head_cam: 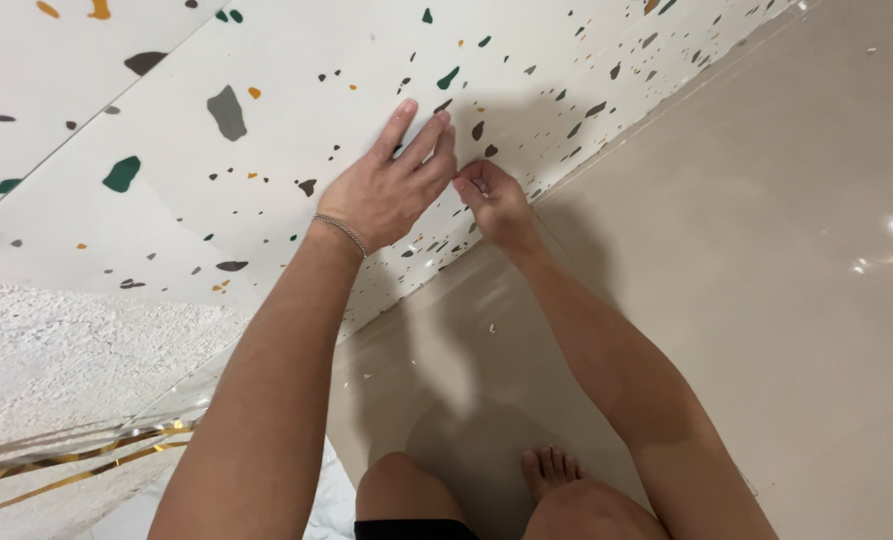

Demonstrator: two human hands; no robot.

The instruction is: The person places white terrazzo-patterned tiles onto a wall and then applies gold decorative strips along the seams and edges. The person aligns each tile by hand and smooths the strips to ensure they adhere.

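My left hand (392,185) lies flat on a white wall panel (267,170) speckled with green, grey and orange chips. Its fingers are stretched out and it holds nothing. A thin chain bracelet (342,232) circles that wrist. Just to its right, my right hand (492,195) is pinched shut against the same panel near its lower edge. It appears to grip the edge of a thin clear film (412,245) that glints on the panel. The two hands nearly touch at the fingertips.
A glossy beige floor (767,250) meets the panel along a diagonal line. My bare foot (552,470) and knees (397,490) show at the bottom. At lower left are a rough white surface (67,350) and crumpled clear sheeting with gold stripes (77,465).
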